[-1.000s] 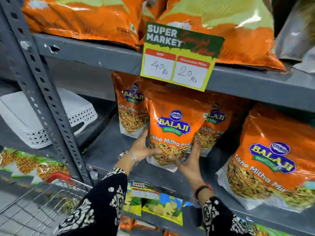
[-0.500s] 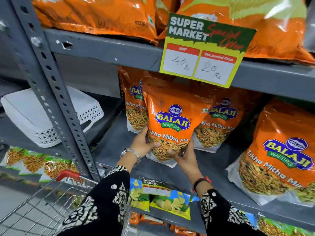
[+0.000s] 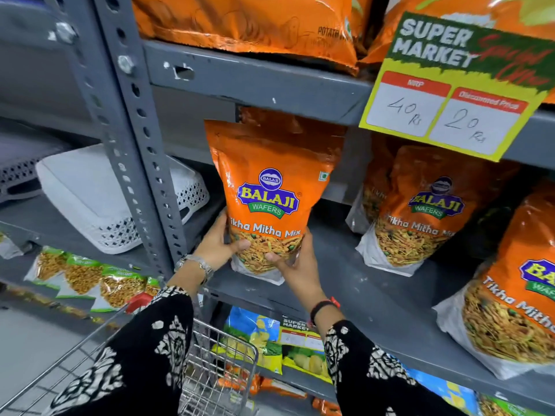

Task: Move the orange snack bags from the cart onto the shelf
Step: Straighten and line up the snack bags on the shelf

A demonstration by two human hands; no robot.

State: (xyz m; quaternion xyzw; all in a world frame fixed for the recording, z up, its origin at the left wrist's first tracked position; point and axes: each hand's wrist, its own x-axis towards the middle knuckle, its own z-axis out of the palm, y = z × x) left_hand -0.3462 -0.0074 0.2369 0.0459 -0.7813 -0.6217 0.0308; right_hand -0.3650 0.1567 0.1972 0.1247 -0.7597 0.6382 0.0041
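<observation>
An orange Balaji snack bag (image 3: 270, 187) stands upright on the grey shelf (image 3: 354, 283), near its left end. My left hand (image 3: 217, 244) grips its lower left edge and my right hand (image 3: 295, 265) grips its lower right corner. Another orange bag's top (image 3: 288, 118) shows right behind it. Two more orange bags stand further right: one in the middle (image 3: 426, 205) and one at the frame's right edge (image 3: 516, 295). The wire cart (image 3: 222, 364) is at the bottom, below my arms; what lies in it is hidden.
A perforated grey upright post (image 3: 141, 151) stands left of the bag. A white basket (image 3: 99, 202) lies on the neighbouring shelf. A yellow price sign (image 3: 450, 94) hangs from the shelf above, which carries big orange bags (image 3: 246, 22). Green and blue packets (image 3: 270, 337) fill the lower shelves.
The held bag has shifted left along the shelf, away from the middle bag and in front of the leftmost one. Both hands stayed on its lower corners. The camera has moved closer.
</observation>
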